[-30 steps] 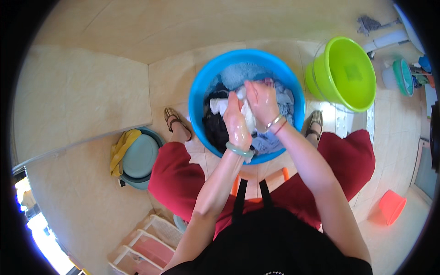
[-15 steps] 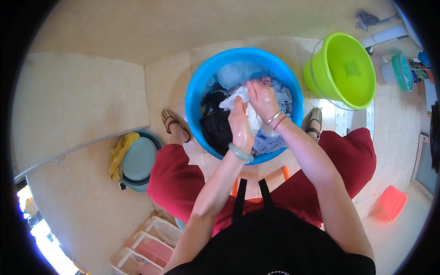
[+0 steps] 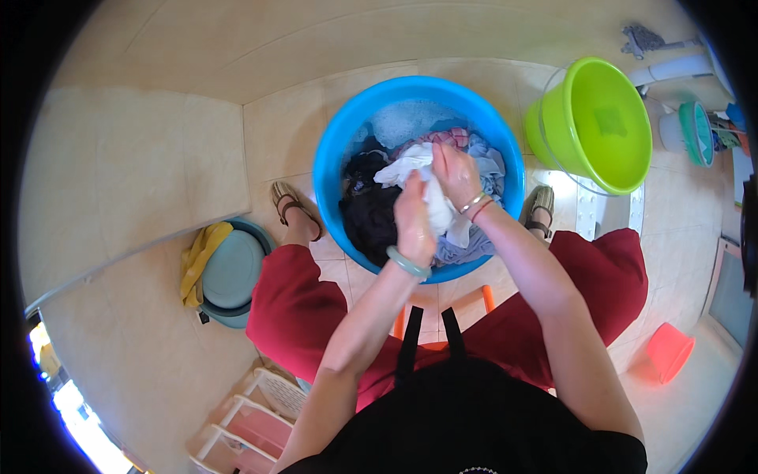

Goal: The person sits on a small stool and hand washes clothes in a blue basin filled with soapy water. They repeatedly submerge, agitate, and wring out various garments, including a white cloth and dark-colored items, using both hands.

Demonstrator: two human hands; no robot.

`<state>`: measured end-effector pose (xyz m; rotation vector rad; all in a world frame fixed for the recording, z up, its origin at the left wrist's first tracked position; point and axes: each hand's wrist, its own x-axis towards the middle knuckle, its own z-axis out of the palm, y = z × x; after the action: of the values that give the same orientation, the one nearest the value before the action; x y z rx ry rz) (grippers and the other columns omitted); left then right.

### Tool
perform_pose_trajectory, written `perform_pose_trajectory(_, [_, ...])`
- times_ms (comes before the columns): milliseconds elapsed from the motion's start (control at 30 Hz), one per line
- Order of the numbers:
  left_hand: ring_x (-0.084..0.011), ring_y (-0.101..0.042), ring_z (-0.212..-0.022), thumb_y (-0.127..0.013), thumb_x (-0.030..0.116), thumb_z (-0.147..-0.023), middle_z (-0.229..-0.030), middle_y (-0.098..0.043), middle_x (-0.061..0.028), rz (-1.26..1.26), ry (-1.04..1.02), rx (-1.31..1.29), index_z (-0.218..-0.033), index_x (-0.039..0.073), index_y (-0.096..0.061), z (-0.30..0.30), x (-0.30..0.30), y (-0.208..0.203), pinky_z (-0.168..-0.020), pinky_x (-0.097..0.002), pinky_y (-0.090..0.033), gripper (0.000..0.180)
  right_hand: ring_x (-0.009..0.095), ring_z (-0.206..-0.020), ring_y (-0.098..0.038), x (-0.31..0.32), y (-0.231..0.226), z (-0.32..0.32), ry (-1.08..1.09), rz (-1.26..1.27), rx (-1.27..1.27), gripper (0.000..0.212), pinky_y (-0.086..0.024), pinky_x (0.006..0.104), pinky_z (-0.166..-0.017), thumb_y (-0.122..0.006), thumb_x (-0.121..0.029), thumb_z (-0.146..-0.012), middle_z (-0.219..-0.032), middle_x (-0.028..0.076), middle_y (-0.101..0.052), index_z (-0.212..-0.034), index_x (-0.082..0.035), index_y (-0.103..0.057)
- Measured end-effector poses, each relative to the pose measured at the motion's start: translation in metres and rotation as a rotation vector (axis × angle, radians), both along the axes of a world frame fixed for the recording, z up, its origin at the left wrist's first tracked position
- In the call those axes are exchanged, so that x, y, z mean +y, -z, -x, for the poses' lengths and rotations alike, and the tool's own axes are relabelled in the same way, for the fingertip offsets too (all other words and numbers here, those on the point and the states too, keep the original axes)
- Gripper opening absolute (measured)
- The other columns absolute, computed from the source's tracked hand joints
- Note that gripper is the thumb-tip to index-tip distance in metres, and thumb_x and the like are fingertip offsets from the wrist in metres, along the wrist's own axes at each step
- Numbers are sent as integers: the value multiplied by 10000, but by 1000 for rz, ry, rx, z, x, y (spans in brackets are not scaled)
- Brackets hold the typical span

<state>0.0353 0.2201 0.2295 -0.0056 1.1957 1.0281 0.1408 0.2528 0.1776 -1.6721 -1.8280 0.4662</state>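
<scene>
A white cloth garment (image 3: 408, 163) is bunched between my two hands, above the other wet laundry in a round blue basin (image 3: 332, 166). My left hand (image 3: 414, 220), with a pale green bangle on its wrist, is closed on the cloth's near side, slightly blurred. Closed on the cloth to the right and a little farther off is my right hand (image 3: 458, 178), wearing a silver bangle and a red cord. Dark clothes (image 3: 369, 209) lie left of the cloth. Blue-grey clothes (image 3: 464, 246) and a pink checked piece (image 3: 452, 139) lie right and behind. Suds (image 3: 407, 122) float at the far side.
A lime-green bucket (image 3: 545, 126) stands right of the basin. At left, a grey-blue tub (image 3: 233, 272) has a yellow cloth (image 3: 201, 261) over its rim. A coral container (image 3: 669, 353) sits at the right, a white-and-pink rack (image 3: 257, 423) at lower left. My feet flank the basin.
My hands have shifted slightly against each other, with the white cloth still in them. The whole view has moved a little; the laundry and buckets stay in place.
</scene>
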Motion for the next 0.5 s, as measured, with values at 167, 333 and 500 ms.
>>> perform_pose_trajectory(167, [-83,-549,-706,-485,276,-983,-777,-565,31,54,-42,-85,-884,113,-589,4,11,22,-625,-245,-445,217,388,-598,-602,-12,-15,15,163,90,56,230,-473,483,-521,-487,-240,-956,-697,186,-599,-811,-62,-506])
perform_pose_trajectory(333, [-89,-502,-643,-443,286,-997,-666,-467,31,-236,-5,-270,-718,146,-438,37,24,86,-604,-279,-436,313,391,-590,-586,-47,-56,71,-107,25,320,153,-459,475,-519,-526,-200,-925,-718,176,-575,-851,-74,-481])
perform_pose_trajectory(500, [-89,-522,-727,-466,327,-989,-801,-573,18,44,11,-79,-886,96,-589,8,15,37,-665,-265,-433,281,388,-602,-588,-3,16,9,-67,134,86,166,-464,479,-534,-535,-210,-923,-672,201,-557,-850,-66,-499])
